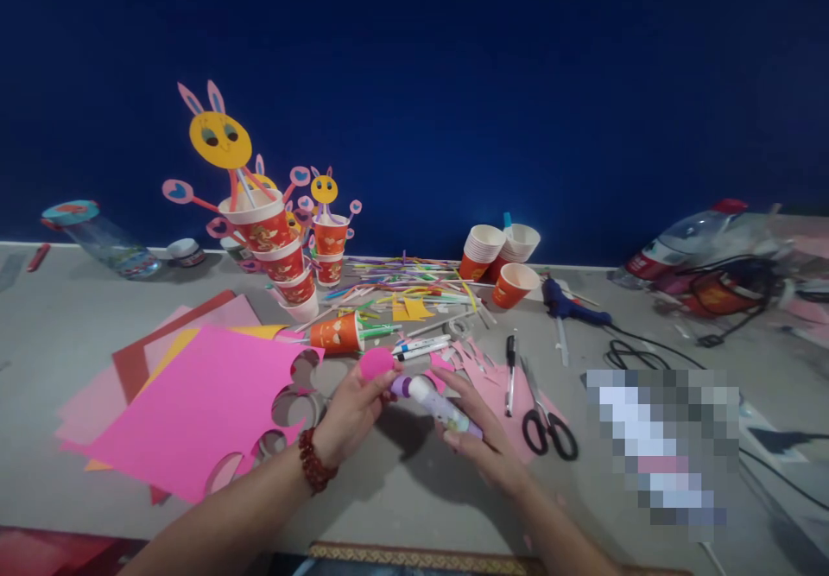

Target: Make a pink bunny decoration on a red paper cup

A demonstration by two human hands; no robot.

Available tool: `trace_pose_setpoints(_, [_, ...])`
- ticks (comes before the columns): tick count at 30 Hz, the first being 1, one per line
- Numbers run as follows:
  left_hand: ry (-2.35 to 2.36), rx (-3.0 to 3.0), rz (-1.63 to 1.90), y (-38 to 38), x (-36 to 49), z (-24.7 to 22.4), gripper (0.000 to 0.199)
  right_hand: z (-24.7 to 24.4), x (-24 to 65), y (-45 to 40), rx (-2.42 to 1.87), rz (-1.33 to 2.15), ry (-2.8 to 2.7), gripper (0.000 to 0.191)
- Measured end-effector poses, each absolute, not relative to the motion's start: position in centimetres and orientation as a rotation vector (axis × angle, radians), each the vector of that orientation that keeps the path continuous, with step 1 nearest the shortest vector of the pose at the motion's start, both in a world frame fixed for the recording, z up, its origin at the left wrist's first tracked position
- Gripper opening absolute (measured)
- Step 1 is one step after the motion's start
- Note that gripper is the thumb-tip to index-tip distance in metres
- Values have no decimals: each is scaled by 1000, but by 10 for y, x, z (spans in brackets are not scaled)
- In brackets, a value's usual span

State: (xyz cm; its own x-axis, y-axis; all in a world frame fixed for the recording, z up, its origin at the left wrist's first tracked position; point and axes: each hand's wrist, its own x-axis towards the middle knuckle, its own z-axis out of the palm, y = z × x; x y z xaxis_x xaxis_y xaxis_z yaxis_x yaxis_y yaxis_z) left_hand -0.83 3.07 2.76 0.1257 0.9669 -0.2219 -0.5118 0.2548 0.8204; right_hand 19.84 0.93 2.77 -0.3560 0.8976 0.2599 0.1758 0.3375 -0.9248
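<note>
My left hand (pixel 346 416) pinches a bright pink paper circle (pixel 376 363). Its fingertips also meet the purple cap (pixel 401 386) of a glue stick. The white and purple glue stick tube (pixel 446 410) lies in my right hand (pixel 489 446), fingers wrapped round it, and points toward the left hand. Whether the cap is fully off the tube I cannot tell. Just beyond the hands are white markers (pixel 420 347) and an orange paper cup (pixel 337 332) on its side. Black-handled scissors (pixel 549 433) and a black pen (pixel 510 373) rest to the right.
Pink sheets (pixel 194 403) with round cut-outs cover the left. Behind stand stacked cup figures (pixel 281 256) with yellow faces, scattered coloured sticks (pixel 414 278) and paper cups (pixel 515 284). A blue glue gun (pixel 573 306) trails a cord at right, near a plastic bottle (pixel 680 243).
</note>
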Motion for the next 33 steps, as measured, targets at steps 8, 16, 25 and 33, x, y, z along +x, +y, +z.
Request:
trace_pose_setpoints(8, [911,730,1231,30,-10,32,54,39,195,15,-915,1412,-1734,69])
trace_pose_setpoints(16, [989,899,1325,25,-13,31,60,32,194,16,-998,1327,-1785,68])
trace_pose_setpoints(25, [1146,1145,1366,17,-11,38,56,25,193,13,-1040,1307,-1855,68])
trace_pose_setpoints(33, [1061,1160,1343,20,-10,35,59,31,190,18,-1123,1131,-1969,21])
